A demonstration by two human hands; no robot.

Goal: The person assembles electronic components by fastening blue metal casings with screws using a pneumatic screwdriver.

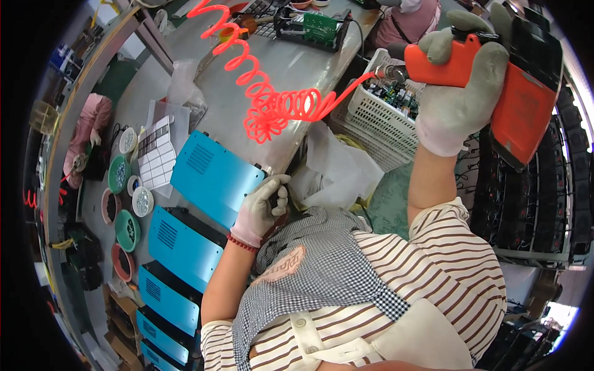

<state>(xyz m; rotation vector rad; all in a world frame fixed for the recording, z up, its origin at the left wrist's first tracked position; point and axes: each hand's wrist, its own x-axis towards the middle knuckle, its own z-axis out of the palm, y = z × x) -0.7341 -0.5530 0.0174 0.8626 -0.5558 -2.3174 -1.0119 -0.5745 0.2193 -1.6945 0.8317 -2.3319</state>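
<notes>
right fingers (487, 69) wrapped round a red tool (526, 108); blue panel (210, 179) right by half-curled left fingers (282, 203), grip unclear.

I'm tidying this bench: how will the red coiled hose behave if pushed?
The red coiled hose would probably flex and spring back, given its many loops. It may tangle, since some loops are bunched together. Pushing might tug the red tool in the right hand, since they're connected.

Ahead of you, a white crate (378, 125) holds circuit boards (396, 94); nearer you is crumpled pale plastic (337, 168); farther off, a black frame (291, 29) bears a green board (320, 28); at your right, black units (526, 204) stand in rows.
</notes>
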